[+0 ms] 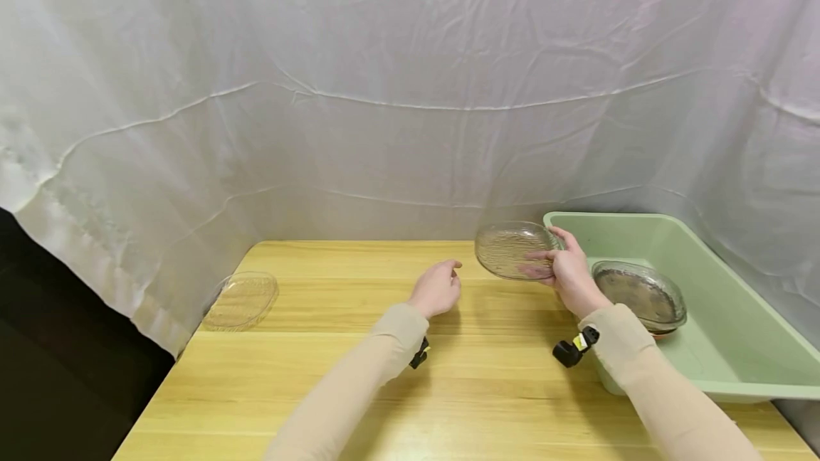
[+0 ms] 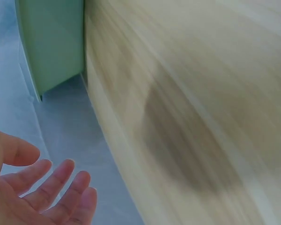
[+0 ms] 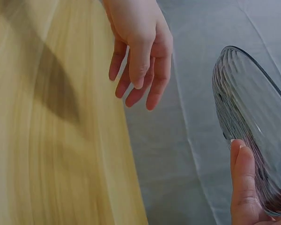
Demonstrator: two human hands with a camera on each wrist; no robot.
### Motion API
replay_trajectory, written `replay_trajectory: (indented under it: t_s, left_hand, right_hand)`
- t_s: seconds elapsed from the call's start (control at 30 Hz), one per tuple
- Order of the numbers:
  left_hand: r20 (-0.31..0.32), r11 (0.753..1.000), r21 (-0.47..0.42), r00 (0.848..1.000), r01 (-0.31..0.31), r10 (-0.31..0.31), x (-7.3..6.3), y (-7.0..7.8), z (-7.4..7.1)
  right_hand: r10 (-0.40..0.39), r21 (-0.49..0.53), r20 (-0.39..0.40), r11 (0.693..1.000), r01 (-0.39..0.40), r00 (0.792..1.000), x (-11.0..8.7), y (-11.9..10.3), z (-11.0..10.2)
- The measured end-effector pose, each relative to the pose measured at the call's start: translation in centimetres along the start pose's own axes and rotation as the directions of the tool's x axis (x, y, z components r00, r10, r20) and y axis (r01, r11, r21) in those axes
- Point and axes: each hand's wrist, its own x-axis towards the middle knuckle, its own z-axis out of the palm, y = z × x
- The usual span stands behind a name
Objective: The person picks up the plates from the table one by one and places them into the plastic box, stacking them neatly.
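My right hand grips a clear, ribbed glass plate by its right side, holding it up over the table beside the green tub. In the right wrist view the glass plate is tilted, with fingers against its ribbed underside. To its left, my left hand hovers over the table with nothing in it. Its fingers are loosely bent and apart in the left wrist view, where the left hand is seen from the palm side. Another clear glass plate lies at the table's left edge.
A green tub stands on the right of the wooden table. Inside its left part sits a stack of glass dishes, with an orange-brown edge showing below. Grey-white cloth hangs behind the table and along its sides.
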Motion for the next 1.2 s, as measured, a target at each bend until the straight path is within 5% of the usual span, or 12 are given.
replay_trajectory:
  t_s: [0.67,1.2]
  left_hand:
    - [0.018,0.967,0.113,0.974,-0.227,0.226,0.6,7.1,1.8]
    - [0.075,0.833,0.317,0.888,-0.453,0.454,-0.1,10.7,5.2]
  right_hand:
    - [-0.081,0.174,-0.007,0.981,0.081,0.997,-0.6,-1.4,-7.5]
    - [-0.128,0.233,-0.088,0.962,0.145,0.988,-1.4,-1.0,-14.0]
